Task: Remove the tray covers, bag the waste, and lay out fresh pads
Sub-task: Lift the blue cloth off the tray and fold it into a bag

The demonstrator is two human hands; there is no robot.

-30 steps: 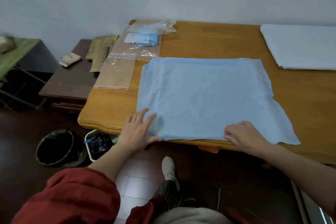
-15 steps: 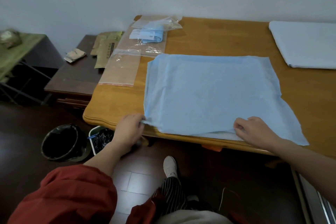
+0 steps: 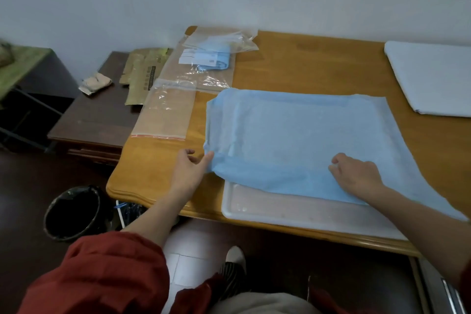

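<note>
At six o'clock on the table [image 3: 293,64], the blue cover [image 3: 293,135], pinched by the right hand [image 3: 356,176] and touched by the left hand [image 3: 186,171] (grip unclear), is to be lifted off the tray [image 3: 229,211] and bagged.

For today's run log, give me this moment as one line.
step: uncovering tray | left hand: straight fingers touch cover corner | right hand: grips cover | tray: near rim bare

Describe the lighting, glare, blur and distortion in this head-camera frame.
Head view: dim, flat light, soft shadows; small glints on the clear plastic bags; wide-angle bending bows the table edge; the blue cover looks soft, its texture smeared; the black bin sits in deep shade.
</note>
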